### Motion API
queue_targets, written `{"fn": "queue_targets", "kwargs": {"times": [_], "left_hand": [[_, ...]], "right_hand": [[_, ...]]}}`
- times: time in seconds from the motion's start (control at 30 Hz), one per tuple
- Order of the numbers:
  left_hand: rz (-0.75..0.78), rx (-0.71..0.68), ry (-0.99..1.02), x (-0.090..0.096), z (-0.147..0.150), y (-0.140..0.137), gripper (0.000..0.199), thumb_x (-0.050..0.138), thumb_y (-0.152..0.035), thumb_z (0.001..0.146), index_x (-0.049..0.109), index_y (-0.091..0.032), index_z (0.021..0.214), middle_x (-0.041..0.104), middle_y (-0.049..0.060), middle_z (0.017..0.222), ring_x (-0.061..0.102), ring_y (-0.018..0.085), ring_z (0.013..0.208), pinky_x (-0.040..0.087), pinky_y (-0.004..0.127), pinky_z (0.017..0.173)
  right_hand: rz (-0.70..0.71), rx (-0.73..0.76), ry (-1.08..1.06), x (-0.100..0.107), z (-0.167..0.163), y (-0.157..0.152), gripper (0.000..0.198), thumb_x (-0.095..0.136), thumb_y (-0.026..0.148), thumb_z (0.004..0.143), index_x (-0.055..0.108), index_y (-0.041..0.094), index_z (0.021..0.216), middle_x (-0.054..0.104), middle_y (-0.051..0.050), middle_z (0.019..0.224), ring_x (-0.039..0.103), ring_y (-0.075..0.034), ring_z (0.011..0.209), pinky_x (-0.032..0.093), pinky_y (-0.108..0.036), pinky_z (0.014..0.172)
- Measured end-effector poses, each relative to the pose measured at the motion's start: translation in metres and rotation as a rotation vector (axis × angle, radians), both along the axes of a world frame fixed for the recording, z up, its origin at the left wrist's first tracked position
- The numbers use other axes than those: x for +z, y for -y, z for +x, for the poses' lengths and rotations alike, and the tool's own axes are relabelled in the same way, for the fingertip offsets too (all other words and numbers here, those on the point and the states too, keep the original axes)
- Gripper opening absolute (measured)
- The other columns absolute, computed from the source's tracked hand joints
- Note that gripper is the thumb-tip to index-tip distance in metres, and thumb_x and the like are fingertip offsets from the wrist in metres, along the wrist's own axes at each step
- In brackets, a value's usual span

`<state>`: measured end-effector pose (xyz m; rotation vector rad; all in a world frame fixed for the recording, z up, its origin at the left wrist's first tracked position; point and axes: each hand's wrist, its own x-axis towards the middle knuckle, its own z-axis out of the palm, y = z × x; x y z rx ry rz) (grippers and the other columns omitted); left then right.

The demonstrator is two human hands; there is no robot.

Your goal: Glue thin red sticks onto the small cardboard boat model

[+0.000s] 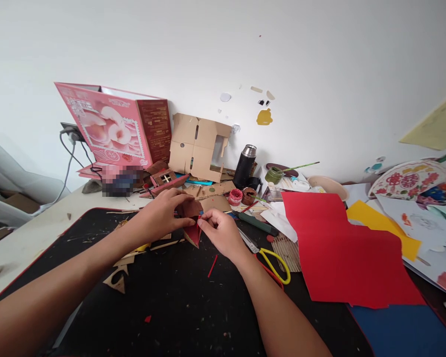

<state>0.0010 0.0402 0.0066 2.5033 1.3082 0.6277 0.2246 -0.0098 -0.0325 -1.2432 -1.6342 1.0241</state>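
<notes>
My left hand [170, 210] is closed around a small folded cardboard piece [191, 235] with red and brown faces, held just above the black mat [163, 317]. Against the same piece, my right hand [219, 230] pinches thumb and forefinger together at its red edge. Whatever sits between those fingertips is too small to make out. On the mat below lies a thin red strip [212, 266]. Scissors [271, 260] with yellow and red handles rest beside my right wrist. Cut cardboard scraps [116, 281] lie under my left forearm.
A large red sheet [349, 253] covers the right side. Behind the hands stand a black thermos [244, 166], an open red paint jar [235, 197], a cut cardboard panel [196, 146] and a pink box [115, 126]. A green-handled tool [258, 224] lies near the scissors.
</notes>
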Motion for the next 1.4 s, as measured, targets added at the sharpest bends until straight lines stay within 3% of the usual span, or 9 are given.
{"fn": "queue_targets", "kwargs": {"times": [0.4,1.4], "left_hand": [[0.124,0.033,-0.019,0.004,0.006,0.013,0.055,0.073,-0.051,0.091,0.067,-0.026,0.139,0.061,0.015,0.150,0.054,0.042,0.143,0.044,0.059,0.120],[0.064,0.037,0.023,0.002,0.003,0.011,0.059,0.071,-0.064,0.091,0.070,-0.025,0.135,0.067,0.015,0.140,0.058,0.040,0.137,0.050,0.054,0.115]], "right_hand": [[0.014,-0.037,0.014,-0.001,-0.001,0.000,0.017,0.066,0.040,0.095,0.065,0.024,0.090,0.051,0.007,0.060,0.048,-0.016,0.057,0.030,-0.029,0.057],[0.083,-0.085,0.132,0.007,-0.003,0.007,0.016,0.065,0.039,0.095,0.064,0.026,0.086,0.053,0.005,0.059,0.050,-0.017,0.057,0.032,-0.030,0.058]]}}
